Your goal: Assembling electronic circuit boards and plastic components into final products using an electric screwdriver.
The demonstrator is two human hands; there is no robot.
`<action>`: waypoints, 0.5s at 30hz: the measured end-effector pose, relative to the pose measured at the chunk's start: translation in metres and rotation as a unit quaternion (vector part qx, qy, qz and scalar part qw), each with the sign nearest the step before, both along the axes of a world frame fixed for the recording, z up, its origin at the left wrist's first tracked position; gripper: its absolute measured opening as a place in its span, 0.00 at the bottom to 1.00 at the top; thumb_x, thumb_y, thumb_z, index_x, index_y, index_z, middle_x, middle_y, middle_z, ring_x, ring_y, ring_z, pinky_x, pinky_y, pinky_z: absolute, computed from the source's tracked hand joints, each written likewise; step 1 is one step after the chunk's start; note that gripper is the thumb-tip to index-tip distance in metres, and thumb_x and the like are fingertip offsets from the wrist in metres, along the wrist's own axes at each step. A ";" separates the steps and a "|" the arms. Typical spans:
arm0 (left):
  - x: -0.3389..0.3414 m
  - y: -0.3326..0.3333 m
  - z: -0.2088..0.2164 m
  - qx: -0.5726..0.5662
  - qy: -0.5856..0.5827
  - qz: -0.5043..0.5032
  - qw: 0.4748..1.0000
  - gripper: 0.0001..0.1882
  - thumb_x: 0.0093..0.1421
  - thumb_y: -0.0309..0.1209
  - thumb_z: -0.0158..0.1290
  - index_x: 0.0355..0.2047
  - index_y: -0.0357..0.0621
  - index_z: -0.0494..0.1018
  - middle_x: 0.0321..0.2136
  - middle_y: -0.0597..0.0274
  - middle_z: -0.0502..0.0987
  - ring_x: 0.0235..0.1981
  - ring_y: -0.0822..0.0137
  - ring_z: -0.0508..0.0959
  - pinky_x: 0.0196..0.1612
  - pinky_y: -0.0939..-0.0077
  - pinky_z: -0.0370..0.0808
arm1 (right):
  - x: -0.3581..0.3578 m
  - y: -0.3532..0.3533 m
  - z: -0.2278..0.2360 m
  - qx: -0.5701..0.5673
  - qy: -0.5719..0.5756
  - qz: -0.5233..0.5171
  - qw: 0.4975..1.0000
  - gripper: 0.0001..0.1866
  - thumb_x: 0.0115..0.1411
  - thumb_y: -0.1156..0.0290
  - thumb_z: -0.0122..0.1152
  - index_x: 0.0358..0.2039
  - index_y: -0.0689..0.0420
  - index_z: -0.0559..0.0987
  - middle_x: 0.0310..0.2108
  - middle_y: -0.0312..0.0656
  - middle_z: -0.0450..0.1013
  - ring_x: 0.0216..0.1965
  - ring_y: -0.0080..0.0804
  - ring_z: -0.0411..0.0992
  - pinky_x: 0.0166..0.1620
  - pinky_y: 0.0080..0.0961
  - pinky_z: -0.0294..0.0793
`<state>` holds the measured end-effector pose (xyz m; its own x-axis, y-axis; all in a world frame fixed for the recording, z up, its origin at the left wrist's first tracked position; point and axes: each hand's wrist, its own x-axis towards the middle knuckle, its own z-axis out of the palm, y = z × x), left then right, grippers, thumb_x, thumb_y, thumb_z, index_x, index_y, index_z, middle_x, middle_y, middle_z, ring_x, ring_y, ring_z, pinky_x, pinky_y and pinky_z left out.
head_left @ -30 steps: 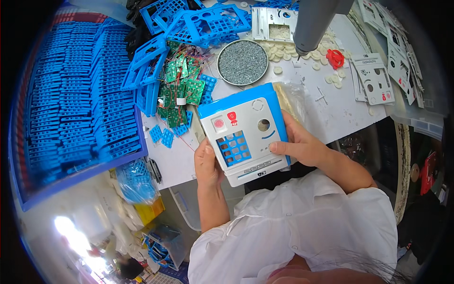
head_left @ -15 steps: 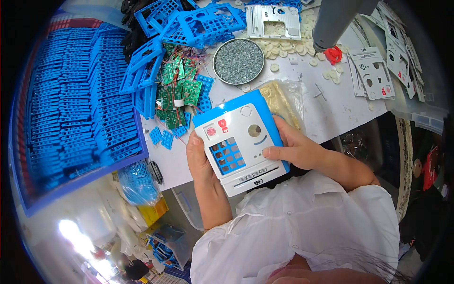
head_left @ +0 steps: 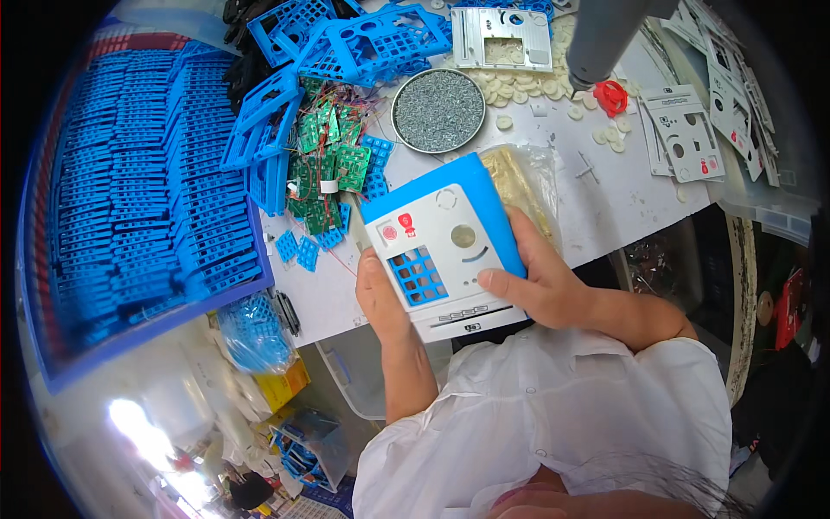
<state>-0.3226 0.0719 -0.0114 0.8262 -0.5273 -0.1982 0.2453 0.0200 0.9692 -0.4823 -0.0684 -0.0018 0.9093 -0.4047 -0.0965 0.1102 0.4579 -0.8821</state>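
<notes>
Both hands hold a white front panel (head_left: 437,259) joined to a blue plastic frame (head_left: 432,186), at the near edge of the table. The panel has a grid-filled square window, a round hole, a curved slot and a long slit near its lower edge. My left hand (head_left: 380,298) is closed on the left edge, most of its fingers hidden behind the piece. My right hand (head_left: 545,268) grips the right side, thumb lying on the white face near the curved slot and fingers along the blue side.
Left stands a crate (head_left: 173,324) of stacked blue frames. Beyond the panel lie green circuit boards (head_left: 328,164), blue keypads (head_left: 307,253), a round dish (head_left: 438,151) of small screws and white discs (head_left: 536,86). A powered driver (head_left: 605,43) hangs above. More white panels (head_left: 683,130) lie right.
The panel has tilted, its lower edge rising and its blue top side showing more. My left hand has shifted slightly right and down along the edge.
</notes>
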 end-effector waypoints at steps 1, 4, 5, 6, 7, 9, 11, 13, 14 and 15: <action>0.003 0.003 -0.007 0.005 -0.029 -0.015 0.999 0.24 0.76 0.47 0.42 0.50 0.36 0.72 0.37 0.60 0.81 0.31 0.74 0.81 0.35 0.80 0.78 | -0.001 0.002 0.000 -0.037 -0.004 -0.007 0.999 0.31 0.67 0.74 0.58 0.65 0.67 0.57 0.57 0.50 0.68 0.58 0.30 0.67 0.61 0.31 0.68; 0.011 0.003 -0.010 0.022 -0.043 -0.043 0.998 0.23 0.76 0.45 0.43 0.51 0.34 0.72 0.35 0.61 0.81 0.29 0.75 0.79 0.34 0.82 0.77 | -0.002 0.002 0.005 -0.067 -0.016 -0.002 0.998 0.30 0.67 0.72 0.59 0.64 0.67 0.57 0.54 0.50 0.68 0.56 0.29 0.67 0.58 0.32 0.69; 0.015 0.002 -0.008 0.028 -0.035 -0.051 0.998 0.23 0.76 0.44 0.43 0.51 0.33 0.72 0.34 0.61 0.80 0.29 0.76 0.79 0.33 0.82 0.76 | -0.002 0.001 0.006 -0.049 -0.022 -0.002 0.999 0.30 0.67 0.72 0.59 0.64 0.66 0.57 0.53 0.50 0.69 0.55 0.32 0.68 0.57 0.33 0.70; 0.026 0.011 -0.007 0.045 -0.046 -0.105 0.992 0.24 0.76 0.45 0.43 0.53 0.33 0.72 0.35 0.61 0.80 0.30 0.75 0.79 0.34 0.81 0.76 | -0.001 -0.001 0.006 -0.032 -0.028 -0.002 0.999 0.31 0.67 0.72 0.59 0.64 0.66 0.57 0.52 0.50 0.70 0.54 0.34 0.69 0.56 0.34 0.70; 0.044 0.026 -0.006 0.061 -0.058 -0.160 0.983 0.24 0.76 0.45 0.43 0.54 0.33 0.72 0.35 0.60 0.80 0.31 0.75 0.79 0.34 0.80 0.76 | 0.001 -0.005 0.007 -0.015 -0.034 -0.004 0.999 0.31 0.66 0.73 0.60 0.65 0.66 0.57 0.51 0.49 0.71 0.53 0.37 0.70 0.55 0.35 0.71; 0.050 0.031 -0.003 0.070 -0.061 -0.151 0.984 0.26 0.76 0.46 0.41 0.55 0.33 0.71 0.38 0.58 0.80 0.35 0.71 0.80 0.36 0.78 0.78 | -0.003 -0.019 0.005 -0.212 -0.035 -0.010 0.977 0.28 0.63 0.74 0.62 0.62 0.59 0.65 0.49 0.46 0.73 0.51 0.42 0.71 0.54 0.36 0.72; 0.046 0.025 -0.002 0.069 -0.018 -0.063 0.995 0.28 0.76 0.48 0.40 0.58 0.32 0.70 0.42 0.54 0.80 0.42 0.65 0.81 0.42 0.72 0.80 | -0.003 -0.039 0.005 -0.410 -0.084 -0.001 0.908 0.26 0.59 0.75 0.65 0.58 0.52 0.72 0.47 0.43 0.74 0.50 0.46 0.71 0.53 0.37 0.73; 0.040 0.018 0.003 0.017 0.103 -0.075 0.992 0.31 0.76 0.48 0.40 0.64 0.32 0.65 0.48 0.50 0.79 0.47 0.61 0.81 0.48 0.67 0.80 | -0.001 -0.061 0.007 -0.596 -0.172 0.020 0.784 0.24 0.53 0.74 0.67 0.53 0.45 0.79 0.45 0.40 0.75 0.50 0.49 0.71 0.53 0.40 0.74; 0.026 0.009 0.022 -0.038 0.191 -0.116 0.974 0.31 0.76 0.47 0.40 0.66 0.32 0.63 0.51 0.48 0.79 0.49 0.59 0.81 0.50 0.66 0.80 | 0.001 -0.063 0.014 -0.628 -0.196 0.005 0.753 0.22 0.49 0.71 0.67 0.47 0.40 0.83 0.46 0.38 0.75 0.51 0.44 0.72 0.53 0.43 0.73; 0.024 0.007 0.022 -0.036 0.179 -0.144 0.973 0.31 0.75 0.43 0.41 0.69 0.32 0.59 0.53 0.47 0.78 0.50 0.60 0.81 0.52 0.66 0.79 | -0.002 -0.066 0.013 -0.649 -0.193 -0.004 0.736 0.21 0.50 0.70 0.67 0.47 0.41 0.83 0.47 0.39 0.75 0.52 0.45 0.71 0.55 0.45 0.72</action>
<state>-0.2989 0.0786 0.0102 0.5278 -0.7496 -0.3995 0.5719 -0.0342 0.8196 -0.4845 -0.1347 0.0117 0.7652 0.0665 0.6404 0.4647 -0.7455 -0.4778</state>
